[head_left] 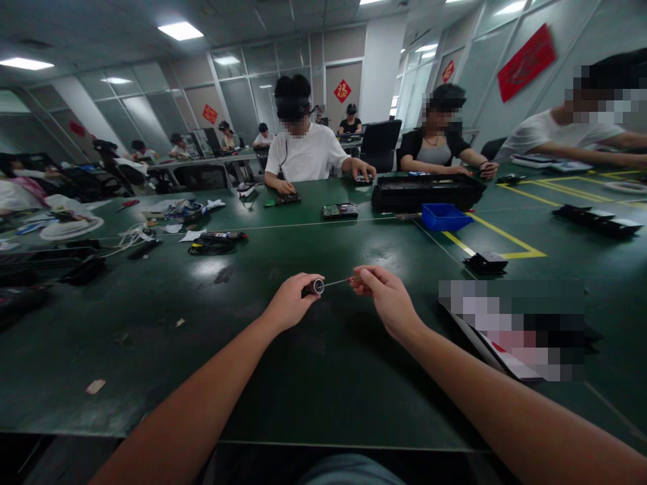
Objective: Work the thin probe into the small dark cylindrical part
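Over the middle of the green table (pixel 227 404), my left hand (pixel 289 302) is wrapped round a small dark cylinder (pixel 317 287) whose pale ringed end faces right. Its exact kind is too small to tell. My right hand (pixel 387 296) pinches the red handle of a thin screwdriver (pixel 334 282). The metal shaft points left, and its tip is at the ringed end of the cylinder; whether it goes inside cannot be made out. Both hands are held a little apart, joined only by the shaft between them.
Ahead lie a circuit-board unit (pixel 340 211), a coiled black cable (pixel 212 245), a blue bin (pixel 445 217) and a long black housing (pixel 427 195). A black block (pixel 486 263) sits to the right. Co-workers sit across the table, one handling a board (pixel 282 200).
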`<action>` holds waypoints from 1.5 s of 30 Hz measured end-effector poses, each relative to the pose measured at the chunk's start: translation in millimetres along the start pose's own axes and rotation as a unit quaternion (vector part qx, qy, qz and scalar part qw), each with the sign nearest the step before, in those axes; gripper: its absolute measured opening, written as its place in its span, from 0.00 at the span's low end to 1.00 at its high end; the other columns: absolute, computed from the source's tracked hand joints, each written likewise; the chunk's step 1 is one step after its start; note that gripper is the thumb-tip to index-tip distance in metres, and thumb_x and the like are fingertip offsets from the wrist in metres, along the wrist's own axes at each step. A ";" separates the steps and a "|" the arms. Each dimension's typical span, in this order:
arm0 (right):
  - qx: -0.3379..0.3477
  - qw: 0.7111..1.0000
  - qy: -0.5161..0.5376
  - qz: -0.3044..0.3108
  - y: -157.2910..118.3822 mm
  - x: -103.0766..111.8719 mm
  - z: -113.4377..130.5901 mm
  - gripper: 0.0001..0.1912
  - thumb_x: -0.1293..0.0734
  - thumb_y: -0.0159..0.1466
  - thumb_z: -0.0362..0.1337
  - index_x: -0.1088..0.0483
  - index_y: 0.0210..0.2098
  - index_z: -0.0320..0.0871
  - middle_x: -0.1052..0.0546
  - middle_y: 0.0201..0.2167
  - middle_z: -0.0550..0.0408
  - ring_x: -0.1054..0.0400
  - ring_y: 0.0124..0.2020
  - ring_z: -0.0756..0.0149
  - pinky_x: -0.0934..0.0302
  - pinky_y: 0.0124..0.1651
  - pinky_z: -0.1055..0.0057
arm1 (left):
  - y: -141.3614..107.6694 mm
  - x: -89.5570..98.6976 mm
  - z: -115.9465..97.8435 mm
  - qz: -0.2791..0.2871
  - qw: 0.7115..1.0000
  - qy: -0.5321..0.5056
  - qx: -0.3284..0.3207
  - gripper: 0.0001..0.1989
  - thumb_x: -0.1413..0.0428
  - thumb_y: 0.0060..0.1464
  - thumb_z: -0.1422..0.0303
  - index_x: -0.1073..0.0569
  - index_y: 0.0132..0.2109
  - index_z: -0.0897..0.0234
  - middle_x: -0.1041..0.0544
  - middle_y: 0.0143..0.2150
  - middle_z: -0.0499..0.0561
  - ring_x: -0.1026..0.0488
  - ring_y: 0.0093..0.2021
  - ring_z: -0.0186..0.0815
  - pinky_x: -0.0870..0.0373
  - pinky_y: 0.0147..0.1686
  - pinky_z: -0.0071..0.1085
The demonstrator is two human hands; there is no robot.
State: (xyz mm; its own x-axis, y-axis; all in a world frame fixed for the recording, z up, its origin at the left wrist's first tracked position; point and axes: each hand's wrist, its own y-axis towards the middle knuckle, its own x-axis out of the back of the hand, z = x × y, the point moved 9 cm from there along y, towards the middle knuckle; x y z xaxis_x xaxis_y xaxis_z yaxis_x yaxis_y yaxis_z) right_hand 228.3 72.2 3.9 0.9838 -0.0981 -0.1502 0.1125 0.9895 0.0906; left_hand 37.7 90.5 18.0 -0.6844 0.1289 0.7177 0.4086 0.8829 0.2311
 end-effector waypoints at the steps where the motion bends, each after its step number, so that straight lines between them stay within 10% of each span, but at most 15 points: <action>1: -0.001 1.000 -0.004 -0.002 0.1 0.4 -0.3 0.17 0.30 0.59 0.50 0.25 0.39 0.43 0.21 0.34 0.51 0.29 0.34 0.63 0.36 0.42 0.63 | 0.1 -0.1 0.2 -0.001 1.000 -0.001 -0.002 0.19 0.41 0.57 0.75 0.25 0.55 0.59 0.24 0.52 0.51 0.28 0.53 0.41 0.34 0.56 0.39; 12: 0.021 0.997 -0.072 0.018 0.5 -1.2 4.5 0.17 0.33 0.62 0.50 0.25 0.40 0.42 0.20 0.35 0.50 0.28 0.35 0.62 0.35 0.42 0.63 | 0.8 0.3 0.9 -0.004 1.000 0.003 -0.016 0.20 0.40 0.55 0.78 0.24 0.54 0.59 0.23 0.50 0.51 0.27 0.51 0.39 0.33 0.55 0.38; 24: -0.010 0.944 -0.328 0.022 -6.6 -0.3 12.4 0.31 0.40 0.65 0.62 0.31 0.18 0.44 0.33 0.11 0.59 0.40 0.14 0.70 0.48 0.22 0.70 | 0.1 2.2 5.8 -0.003 1.000 0.006 -0.015 0.20 0.39 0.55 0.75 0.25 0.55 0.57 0.23 0.51 0.50 0.28 0.51 0.39 0.34 0.55 0.38; 38: 0.082 0.967 -0.227 0.079 -9.7 -13.2 21.6 0.11 0.32 0.61 0.40 0.29 0.43 0.46 0.22 0.35 0.55 0.28 0.34 0.62 0.37 0.39 0.63 | -1.3 -1.2 -1.2 0.021 1.000 0.014 -0.010 0.19 0.39 0.56 0.72 0.25 0.56 0.58 0.23 0.51 0.52 0.27 0.51 0.41 0.33 0.55 0.39; 45: 0.037 0.962 -0.260 0.075 -9.6 -13.9 18.3 0.24 0.44 0.69 0.54 0.25 0.36 0.44 0.34 0.16 0.61 0.37 0.18 0.66 0.44 0.25 0.67 | -0.7 -1.4 -1.7 0.016 1.000 0.015 -0.022 0.20 0.39 0.56 0.73 0.25 0.55 0.58 0.23 0.50 0.52 0.27 0.51 0.40 0.33 0.55 0.38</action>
State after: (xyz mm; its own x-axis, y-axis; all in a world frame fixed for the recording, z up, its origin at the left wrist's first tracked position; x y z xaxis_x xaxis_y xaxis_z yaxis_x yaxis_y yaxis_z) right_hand 216.1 62.1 23.2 0.9244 -0.0135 0.3811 -0.0456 0.9883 0.1456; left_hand 39.4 89.0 17.9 -0.6525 0.1435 0.7441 0.4567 0.8580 0.2351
